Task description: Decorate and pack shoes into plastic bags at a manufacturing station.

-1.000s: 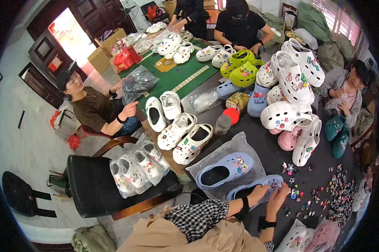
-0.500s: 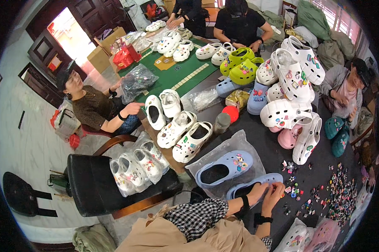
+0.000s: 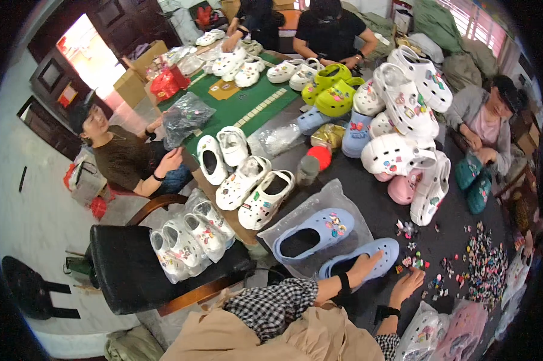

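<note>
My left hand (image 3: pixel 362 269) grips a light blue clog (image 3: pixel 387 254), its fingers down in the foot opening and over the upper. No charms show on the part of this clog that I can see. Just beyond it a matching blue clog (image 3: pixel 327 227) carries a cluster of colourful charms on its toe. Both lie on a clear plastic bag (image 3: pixel 351 201). Over the dark tabletop, my right hand (image 3: pixel 407 286) is open, fingertips at a small group of charms (image 3: pixel 415 262); whether it touches one is unclear.
Loose charms (image 3: pixel 487 265) spread across the table's right side. Bagged clogs (image 3: pixel 425 328) lie near the front edge. White clogs (image 3: pixel 404 114) are piled beyond. A jar with a red lid (image 3: pixel 310 168) stands near white clogs (image 3: pixel 265 198). Several people (image 3: pixel 332 30) sit around.
My right hand has left the nearer blue clog and moved right, down to the charms. My left hand stays on the clog. The person at left has drawn a hand back from the white clogs.
</note>
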